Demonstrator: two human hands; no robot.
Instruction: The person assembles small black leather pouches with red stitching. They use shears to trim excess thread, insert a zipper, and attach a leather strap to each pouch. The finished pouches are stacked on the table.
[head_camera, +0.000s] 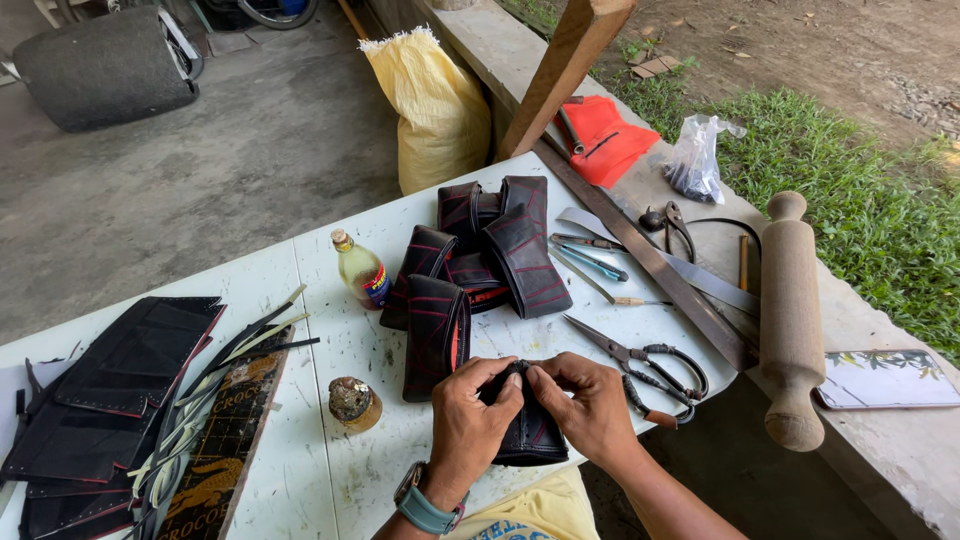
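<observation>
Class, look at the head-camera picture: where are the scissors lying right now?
The scissors lie on the white table, just right of the right hand, in front of the wooden rolling pin.

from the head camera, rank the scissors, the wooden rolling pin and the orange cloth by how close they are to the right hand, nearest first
From the right hand:
1. Scissors, just right of it on the table.
2. Wooden rolling pin, farther right, on the ledge.
3. Orange cloth, far back on the ledge.
</observation>
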